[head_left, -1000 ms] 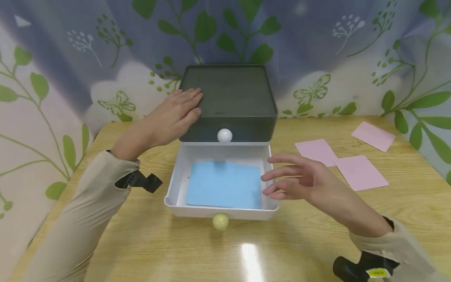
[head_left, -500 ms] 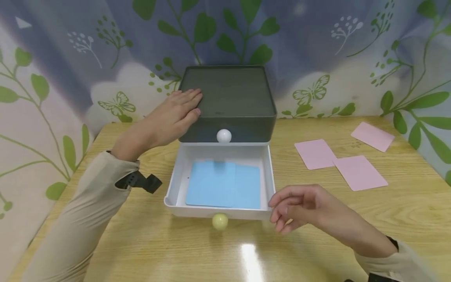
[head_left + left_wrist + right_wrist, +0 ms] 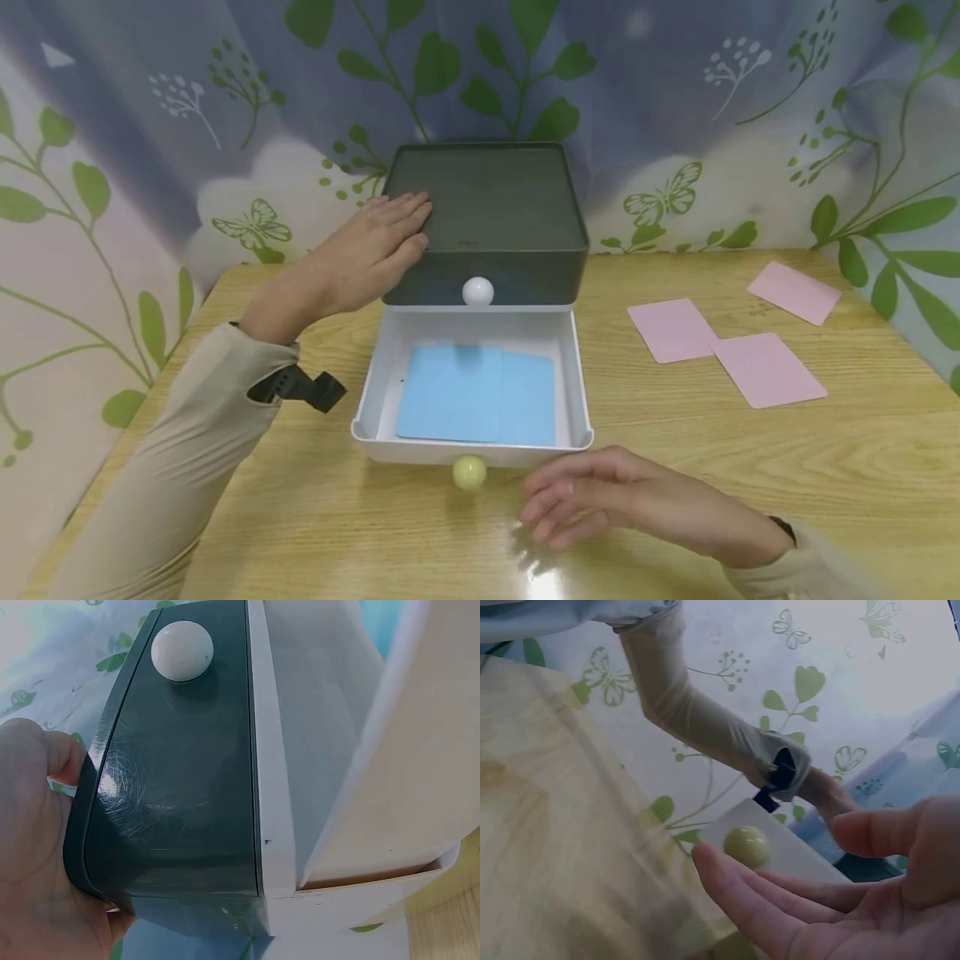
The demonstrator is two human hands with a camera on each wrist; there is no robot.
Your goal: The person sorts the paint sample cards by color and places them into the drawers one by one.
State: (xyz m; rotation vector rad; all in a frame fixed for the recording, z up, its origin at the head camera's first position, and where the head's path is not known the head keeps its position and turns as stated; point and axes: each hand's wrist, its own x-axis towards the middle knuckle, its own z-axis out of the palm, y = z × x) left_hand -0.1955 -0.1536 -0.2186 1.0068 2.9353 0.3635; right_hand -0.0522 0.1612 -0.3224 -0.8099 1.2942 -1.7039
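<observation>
We have the left hand [image 3: 360, 254] on the dark box's [image 3: 502, 200] left side – fingers straight, resting on top. Under the white knob [image 3: 477, 292], the white drawer [image 3: 412, 452] sticks out, blue cards [image 3: 450, 396] inside, yellow knob [image 3: 470, 473] on its front. Just right of that knob we see the right hand [image 3: 618, 500] – fingers loosely extended, thumb apart. Far right, three pink cards [image 3: 771, 371] on the table [image 3: 315, 500].

Bright light; glare whitens the wooden tabletop [image 3: 337, 525] in front of the white drawer [image 3: 408, 452], where the right hand [image 3: 600, 500] blurs slightly. The right wrist view looks hazy.
</observation>
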